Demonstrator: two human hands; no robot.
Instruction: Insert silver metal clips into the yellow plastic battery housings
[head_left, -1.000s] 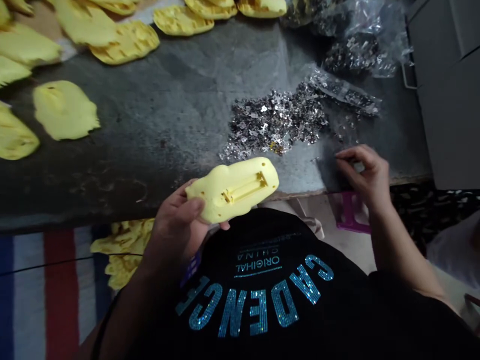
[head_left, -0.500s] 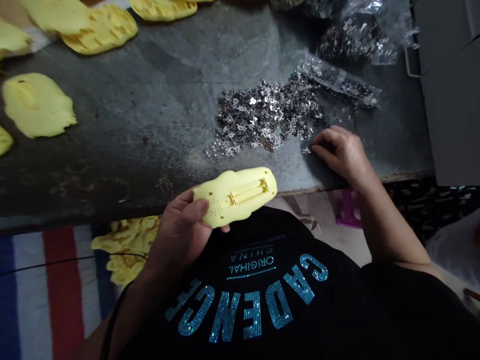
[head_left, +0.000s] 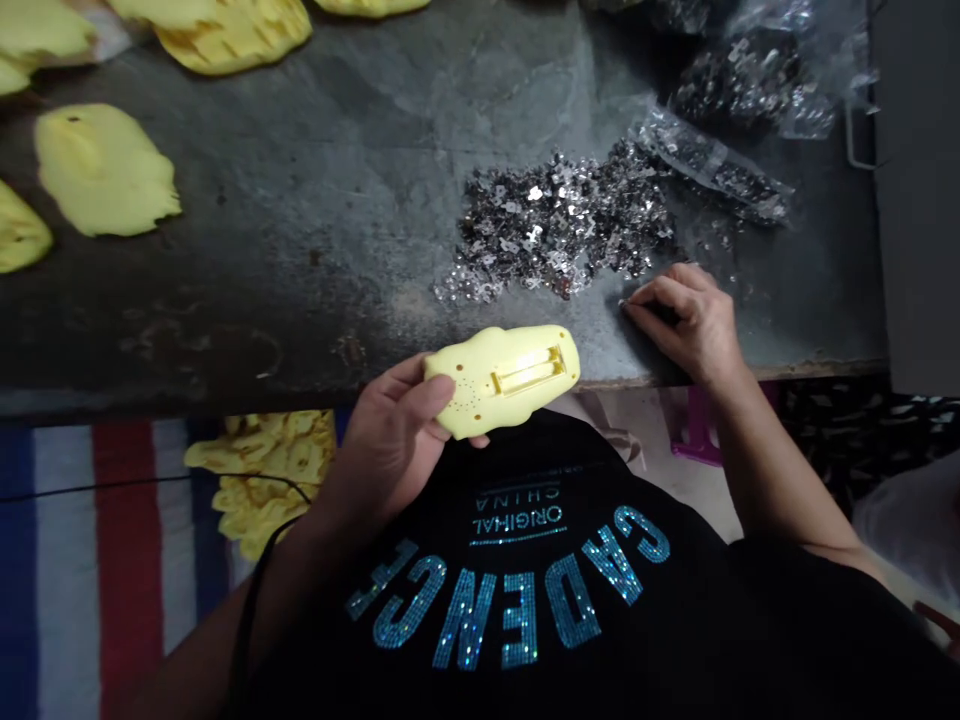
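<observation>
A yellow plastic shell point(head_left: 504, 376) with a rectangular slot and small holes is held by its left end in my left hand point(head_left: 401, 430), above the table's front edge. My right hand point(head_left: 694, 318) rests at the table near that edge, thumb and forefinger pinched on a small metal piece point(head_left: 624, 303), mostly hidden by the fingertips. Just behind the hands lies a pile of small shiny metal pieces point(head_left: 559, 225). One flat yellow part point(head_left: 107, 170) lies on the grey table point(head_left: 337, 200) at the left.
More yellow parts point(head_left: 232, 30) lie at the back left. Clear bags of metal pieces point(head_left: 716, 165) sit at the back right, beside a grey panel point(head_left: 919, 200). Below the table, yellow parts point(head_left: 270, 470) are heaped at the left, near a black cord point(head_left: 150, 482).
The view has shifted, moving the table's contents rightward. My left hand and the shell have moved a little right and up. The metal piece at my right fingertips shows less than before.
</observation>
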